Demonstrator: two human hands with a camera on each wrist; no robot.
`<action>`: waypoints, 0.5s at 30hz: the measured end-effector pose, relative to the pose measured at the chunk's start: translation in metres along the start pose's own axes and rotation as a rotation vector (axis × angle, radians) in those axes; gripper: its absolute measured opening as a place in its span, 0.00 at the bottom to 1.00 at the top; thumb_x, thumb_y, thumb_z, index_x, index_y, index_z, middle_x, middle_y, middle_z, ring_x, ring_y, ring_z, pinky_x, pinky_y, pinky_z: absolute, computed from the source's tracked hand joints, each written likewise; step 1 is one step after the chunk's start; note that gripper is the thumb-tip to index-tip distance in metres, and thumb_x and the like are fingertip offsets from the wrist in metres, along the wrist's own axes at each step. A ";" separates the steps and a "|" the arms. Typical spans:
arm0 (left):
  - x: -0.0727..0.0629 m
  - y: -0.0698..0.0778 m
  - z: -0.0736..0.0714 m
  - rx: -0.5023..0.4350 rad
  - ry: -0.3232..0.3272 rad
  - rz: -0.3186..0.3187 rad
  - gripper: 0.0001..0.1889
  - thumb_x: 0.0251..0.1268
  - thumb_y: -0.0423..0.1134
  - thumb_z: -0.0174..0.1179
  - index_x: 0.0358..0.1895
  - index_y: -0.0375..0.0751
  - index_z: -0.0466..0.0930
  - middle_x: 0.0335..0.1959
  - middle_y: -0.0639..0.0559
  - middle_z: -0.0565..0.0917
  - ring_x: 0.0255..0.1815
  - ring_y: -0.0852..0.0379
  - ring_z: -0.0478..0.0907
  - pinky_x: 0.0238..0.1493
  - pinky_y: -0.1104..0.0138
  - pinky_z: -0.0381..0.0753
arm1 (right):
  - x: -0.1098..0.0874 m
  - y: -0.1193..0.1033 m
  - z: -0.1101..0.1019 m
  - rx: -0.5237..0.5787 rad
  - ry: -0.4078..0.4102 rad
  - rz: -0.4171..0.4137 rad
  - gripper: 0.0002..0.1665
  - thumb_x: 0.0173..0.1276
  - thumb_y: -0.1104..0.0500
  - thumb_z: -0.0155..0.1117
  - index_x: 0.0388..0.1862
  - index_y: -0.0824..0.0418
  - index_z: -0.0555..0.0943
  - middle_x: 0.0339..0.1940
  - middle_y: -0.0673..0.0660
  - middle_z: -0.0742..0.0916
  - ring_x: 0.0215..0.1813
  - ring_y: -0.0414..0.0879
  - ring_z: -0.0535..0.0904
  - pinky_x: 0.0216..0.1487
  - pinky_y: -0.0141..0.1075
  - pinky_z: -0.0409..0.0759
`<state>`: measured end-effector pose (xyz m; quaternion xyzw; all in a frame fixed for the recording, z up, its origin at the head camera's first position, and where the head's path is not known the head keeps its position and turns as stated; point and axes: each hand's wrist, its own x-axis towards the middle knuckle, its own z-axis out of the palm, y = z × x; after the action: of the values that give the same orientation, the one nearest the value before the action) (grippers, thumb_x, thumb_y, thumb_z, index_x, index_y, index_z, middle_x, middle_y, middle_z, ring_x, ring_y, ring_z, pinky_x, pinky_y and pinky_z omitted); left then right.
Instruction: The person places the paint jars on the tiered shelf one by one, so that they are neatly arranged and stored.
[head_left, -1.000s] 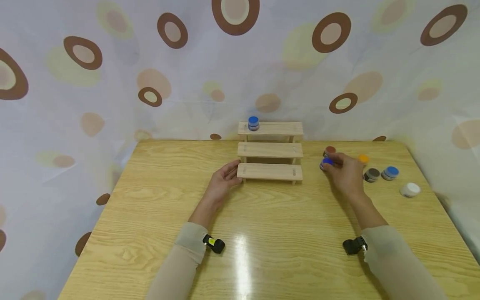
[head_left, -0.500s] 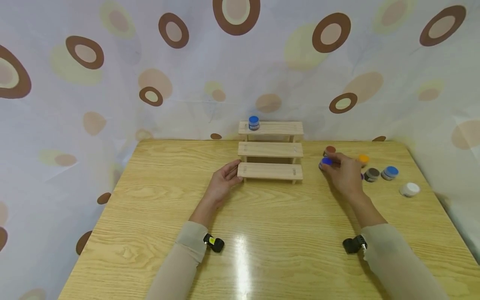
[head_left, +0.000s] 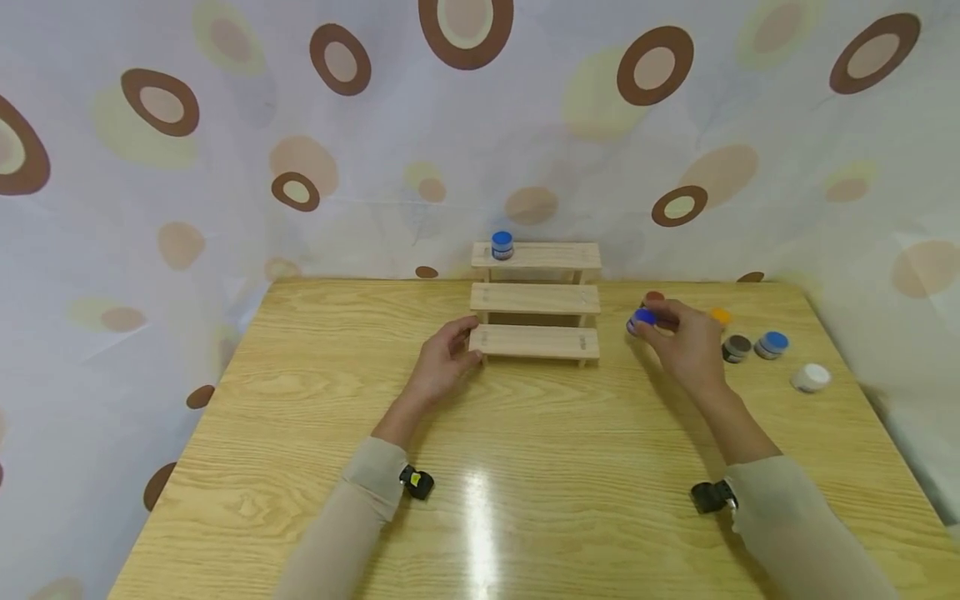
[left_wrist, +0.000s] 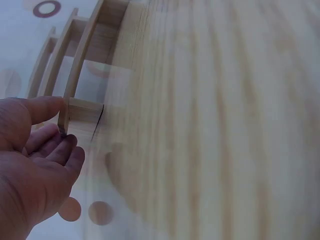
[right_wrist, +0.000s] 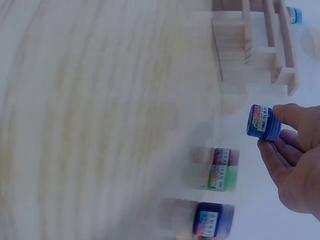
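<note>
My right hand (head_left: 692,348) pinches a paint jar with a deep-blue lid (head_left: 642,320) between thumb and fingertips. In the right wrist view this jar (right_wrist: 260,121) is tilted on its side in the frame, its printed label showing, and it is apart from the other jars. A three-step wooden stand (head_left: 534,340) stands at the back of the table. My left hand (head_left: 441,360) holds the left end of its lowest step; in the left wrist view, thumb and fingers lie around that end. One blue-lidded jar (head_left: 502,246) sits at the left of the top step.
Right of the stand are jars with red-brown (head_left: 654,297), orange (head_left: 720,317), dark brown (head_left: 737,348), blue (head_left: 772,344) and white (head_left: 812,377) lids. The right wrist view also shows a green jar (right_wrist: 218,177) and a dark blue jar (right_wrist: 206,220). A patterned cloth (head_left: 420,125) hangs behind the table.
My right hand has lifted the deep-blue-lidded jar slightly and brought it a little left, towards the stand. The left hand stays at the lowest step; the head view has shifted slightly.
</note>
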<state>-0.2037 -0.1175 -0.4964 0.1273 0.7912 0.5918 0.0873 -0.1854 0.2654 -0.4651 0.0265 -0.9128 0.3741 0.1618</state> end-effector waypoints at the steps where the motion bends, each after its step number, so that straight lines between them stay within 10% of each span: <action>1: 0.001 0.001 -0.001 0.051 0.006 0.021 0.29 0.78 0.29 0.62 0.78 0.37 0.68 0.79 0.43 0.70 0.82 0.45 0.63 0.81 0.58 0.66 | 0.001 -0.003 -0.001 -0.005 -0.001 -0.002 0.25 0.74 0.56 0.74 0.63 0.68 0.85 0.55 0.68 0.90 0.55 0.64 0.89 0.47 0.25 0.86; 6: 0.004 0.006 -0.004 0.130 0.018 0.040 0.27 0.78 0.33 0.63 0.76 0.40 0.72 0.77 0.46 0.73 0.82 0.47 0.63 0.81 0.58 0.66 | 0.002 -0.025 -0.005 0.031 -0.030 0.012 0.27 0.75 0.54 0.73 0.66 0.67 0.83 0.59 0.67 0.89 0.59 0.64 0.87 0.58 0.57 0.86; 15: 0.011 0.003 -0.007 0.069 0.011 -0.006 0.29 0.74 0.40 0.69 0.75 0.43 0.73 0.76 0.49 0.74 0.80 0.48 0.67 0.80 0.58 0.69 | 0.004 -0.061 -0.004 0.081 -0.012 -0.031 0.25 0.72 0.56 0.76 0.62 0.66 0.85 0.55 0.65 0.90 0.57 0.62 0.88 0.53 0.36 0.89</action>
<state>-0.2158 -0.1196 -0.4918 0.1246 0.8121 0.5643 0.0805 -0.1779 0.2245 -0.4201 0.0494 -0.8973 0.4081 0.1608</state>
